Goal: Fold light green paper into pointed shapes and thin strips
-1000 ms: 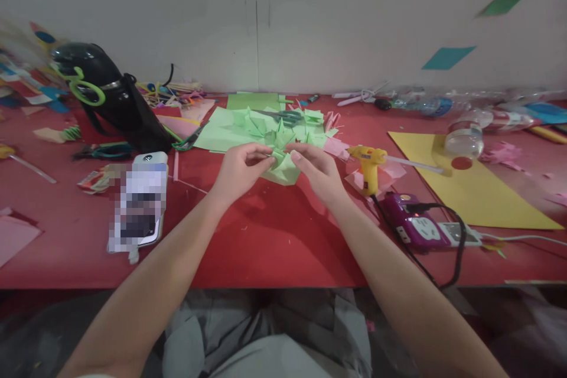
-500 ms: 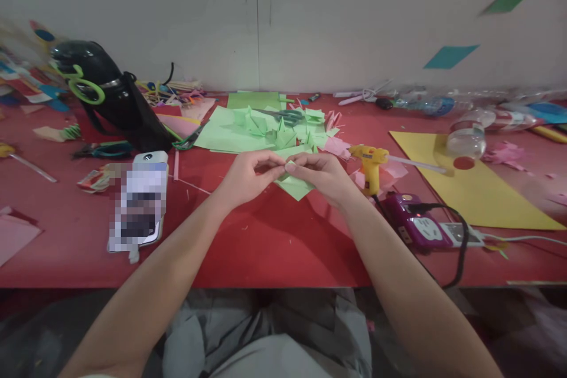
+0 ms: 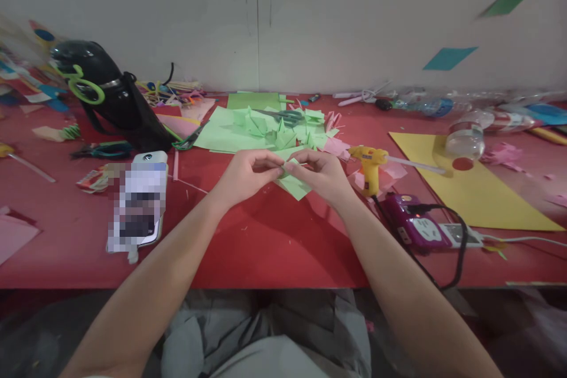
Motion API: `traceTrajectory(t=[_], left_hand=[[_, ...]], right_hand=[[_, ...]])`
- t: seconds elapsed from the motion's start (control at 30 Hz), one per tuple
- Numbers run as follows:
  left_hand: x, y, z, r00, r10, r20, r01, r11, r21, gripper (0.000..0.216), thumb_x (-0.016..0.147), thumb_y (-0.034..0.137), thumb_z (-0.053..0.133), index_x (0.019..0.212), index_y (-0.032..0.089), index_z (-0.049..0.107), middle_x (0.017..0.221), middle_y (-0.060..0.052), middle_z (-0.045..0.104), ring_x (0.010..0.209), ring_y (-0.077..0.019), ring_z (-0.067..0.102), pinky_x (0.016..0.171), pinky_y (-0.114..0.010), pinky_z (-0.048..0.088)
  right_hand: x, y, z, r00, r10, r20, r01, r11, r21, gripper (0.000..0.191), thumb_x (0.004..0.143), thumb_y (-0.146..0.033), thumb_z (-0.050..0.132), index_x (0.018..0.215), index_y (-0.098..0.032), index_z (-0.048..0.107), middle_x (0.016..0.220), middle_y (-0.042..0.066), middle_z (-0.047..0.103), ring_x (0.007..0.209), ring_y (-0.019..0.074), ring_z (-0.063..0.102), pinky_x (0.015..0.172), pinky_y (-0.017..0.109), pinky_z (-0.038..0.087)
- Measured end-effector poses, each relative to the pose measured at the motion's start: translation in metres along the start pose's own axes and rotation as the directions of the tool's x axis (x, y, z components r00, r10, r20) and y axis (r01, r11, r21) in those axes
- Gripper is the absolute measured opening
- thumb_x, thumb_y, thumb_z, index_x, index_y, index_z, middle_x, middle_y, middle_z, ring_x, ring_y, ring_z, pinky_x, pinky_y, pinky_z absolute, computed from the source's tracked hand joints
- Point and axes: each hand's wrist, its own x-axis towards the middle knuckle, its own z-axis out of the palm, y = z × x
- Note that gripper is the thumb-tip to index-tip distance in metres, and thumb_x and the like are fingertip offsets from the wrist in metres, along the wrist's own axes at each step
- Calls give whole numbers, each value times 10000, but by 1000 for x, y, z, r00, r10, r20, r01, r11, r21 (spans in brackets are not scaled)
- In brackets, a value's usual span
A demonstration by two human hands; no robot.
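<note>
Between my hands is a small piece of light green paper [image 3: 297,188], its lower corner pointing toward me. My left hand [image 3: 250,177] pinches its upper left edge between thumb and fingers. From the other side, my right hand [image 3: 322,174] pinches the same paper, thumb on top, the fingertips of both hands nearly meeting. Just beyond lie folded green paper shapes [image 3: 286,137] and larger green sheets [image 3: 217,130], with dark-handled scissors [image 3: 287,117] on top. The fingers partly hide the paper's upper part.
A yellow glue gun [image 3: 370,165] stands right of my hands, near a purple power strip [image 3: 414,227] with cables. A phone [image 3: 139,204] and a black bottle [image 3: 119,100] are at left. A plastic bottle [image 3: 465,142] rests on yellow paper [image 3: 496,201] on the red table [image 3: 274,248].
Both hands keep their pinch on the green paper. The fingertips have shifted very slightly, and the paper's lower corner is turned a little; everything else stays put.
</note>
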Motion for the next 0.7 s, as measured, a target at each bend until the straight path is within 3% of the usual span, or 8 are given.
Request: traceTrajectory(t=[0.4, 0.53, 0.7], left_hand=[[1, 7, -4, 1000, -20, 23, 18, 995, 98, 227, 877, 355, 622, 957, 183, 746, 913, -44, 752, 866, -191, 689, 783, -300, 529], [1, 11, -9, 993, -63, 96, 58, 997, 49, 247, 896, 324, 579, 1031, 190, 737, 1005, -55, 748, 963, -212, 679, 855, -330, 516], [1, 9, -10, 986, -56, 155, 59, 998, -15, 253, 837, 292, 658, 1051, 171, 715, 1044, -81, 742, 994, -226, 690, 900, -362, 533]], right_hand=[[1, 0, -5, 996, -5, 87, 8, 1000, -26, 227, 774, -433, 744, 748, -208, 737, 946, 40, 703, 826, 160, 628, 706, 286, 471], [1, 2, -6, 997, -34, 75, 38, 998, -40, 215, 798, -426, 720, 758, -216, 741, 946, 40, 710, 868, 170, 638, 750, 297, 483], [2, 2, -7, 996, -40, 76, 44, 998, -54, 229, 804, -435, 705, 758, -214, 740, 946, 44, 713, 865, 176, 640, 734, 299, 486]])
